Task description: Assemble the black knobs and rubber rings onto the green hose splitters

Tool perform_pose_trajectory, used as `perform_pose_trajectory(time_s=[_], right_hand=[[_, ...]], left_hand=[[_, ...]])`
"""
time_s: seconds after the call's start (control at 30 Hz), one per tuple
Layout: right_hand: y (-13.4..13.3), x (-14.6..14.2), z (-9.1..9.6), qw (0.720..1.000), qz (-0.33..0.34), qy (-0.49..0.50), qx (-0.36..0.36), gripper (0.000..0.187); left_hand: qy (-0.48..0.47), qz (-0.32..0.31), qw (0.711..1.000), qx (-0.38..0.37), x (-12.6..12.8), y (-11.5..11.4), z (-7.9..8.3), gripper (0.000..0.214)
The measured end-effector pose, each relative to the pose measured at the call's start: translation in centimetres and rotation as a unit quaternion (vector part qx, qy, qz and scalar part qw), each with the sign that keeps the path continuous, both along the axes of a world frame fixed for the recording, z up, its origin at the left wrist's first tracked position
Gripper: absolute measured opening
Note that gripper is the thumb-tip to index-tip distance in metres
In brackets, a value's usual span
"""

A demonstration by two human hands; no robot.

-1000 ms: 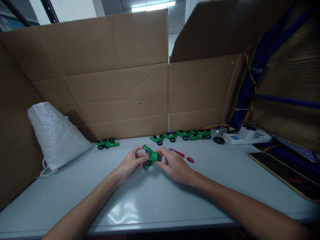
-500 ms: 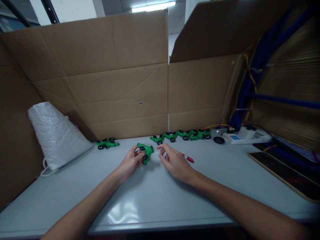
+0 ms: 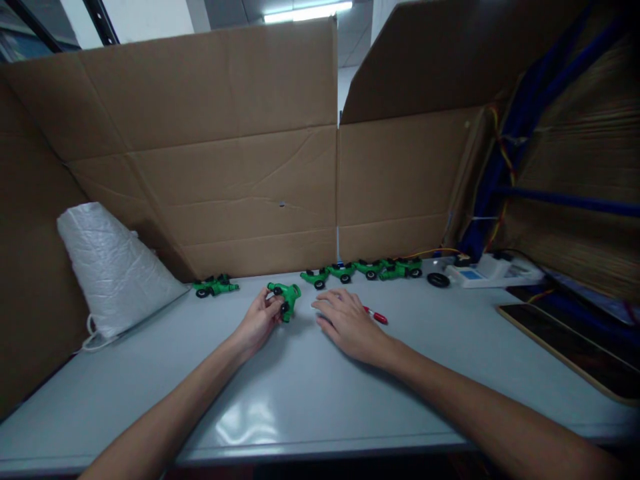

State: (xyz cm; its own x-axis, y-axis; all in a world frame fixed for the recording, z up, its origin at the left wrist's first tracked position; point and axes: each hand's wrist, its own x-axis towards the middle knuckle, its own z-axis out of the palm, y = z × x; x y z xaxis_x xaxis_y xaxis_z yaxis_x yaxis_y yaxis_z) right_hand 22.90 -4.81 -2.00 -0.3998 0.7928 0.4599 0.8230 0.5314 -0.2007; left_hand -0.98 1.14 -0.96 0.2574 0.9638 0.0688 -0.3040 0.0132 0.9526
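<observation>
Fingers (image 3: 265, 297) of the left hand (image 3: 256, 323) are pinching a green, Y-shaped plastic fitting with black parts (image 3: 291, 293), which is sitting slightly left of and below the frame's centre. To its right and apart from it, the right hand (image 3: 350, 325) is resting palm down over the glossy grey-white bench (image 3: 300, 407), its fingers extending slightly apart; whether they are holding anything underneath cannot be told. A slim red pen (image 3: 379, 317) is lying partly hidden behind that hand. Similar green fittings (image 3: 343, 269) are lining the bench's back edge, right of centre. A crinkled white sack (image 3: 113, 277) is leaning at left. A black ring (image 3: 439, 281) is lying beside a white power strip (image 3: 483, 277) at right.
</observation>
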Motion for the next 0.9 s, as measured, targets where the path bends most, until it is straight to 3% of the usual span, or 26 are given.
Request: perform_pose_trajectory(time_s=[0.27, 0.53, 0.9], right_hand=[[0.0, 0.2, -1.0, 0.996, 0.029, -0.062, -0.060, 0.054], [0.0, 0.2, -0.8, 0.996, 0.036, -0.056, -0.061, 0.054], [-0.3, -0.1, 0.2, 0.995, -0.073, -0.070, -0.018, 0.042]], left_hand=[[-0.017, -0.070, 0.997, -0.015, 0.1, -0.7, 0.7, 0.050], [-0.048, -0.130, 0.989, -0.043, 0.0, -1.1, 0.6, 0.030], [-0.083, -0.152, 0.981, -0.081, -0.4, -1.1, 1.4, 0.023]])
